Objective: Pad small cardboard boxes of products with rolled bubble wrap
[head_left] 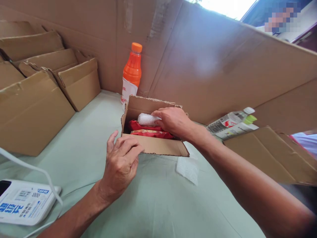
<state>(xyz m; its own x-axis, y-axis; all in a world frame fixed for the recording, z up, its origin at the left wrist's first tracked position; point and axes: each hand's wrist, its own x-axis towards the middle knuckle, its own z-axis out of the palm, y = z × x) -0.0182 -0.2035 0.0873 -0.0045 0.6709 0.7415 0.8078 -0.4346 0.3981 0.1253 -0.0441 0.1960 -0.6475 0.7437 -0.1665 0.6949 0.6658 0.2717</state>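
Note:
A small cardboard box (pixel 163 146) stands open on the pale green cloth, its front flap folded outward. Inside lie red packets (pixel 151 133) with a patterned strip. On top of them rests a white roll (pixel 148 119) that looks like bubble wrap or foam; any contents are hidden. My right hand (pixel 173 120) reaches into the box from the right, closed on the roll's right end with thumb and fingers. At the front left corner, my left hand (pixel 122 162) has its fingers bent over the flap's edge, gripping it.
Behind the box stands an orange bottle (pixel 133 67). Several open cartons (pixel 32 109) fill the left. A white device (pixel 32 201) with a cable lies front left. Bubble wrap (pixel 188 170), bottles (pixel 228 122) and cardboard (pixel 267 155) lie right. A tall cardboard wall (pixel 210 66) closes the back.

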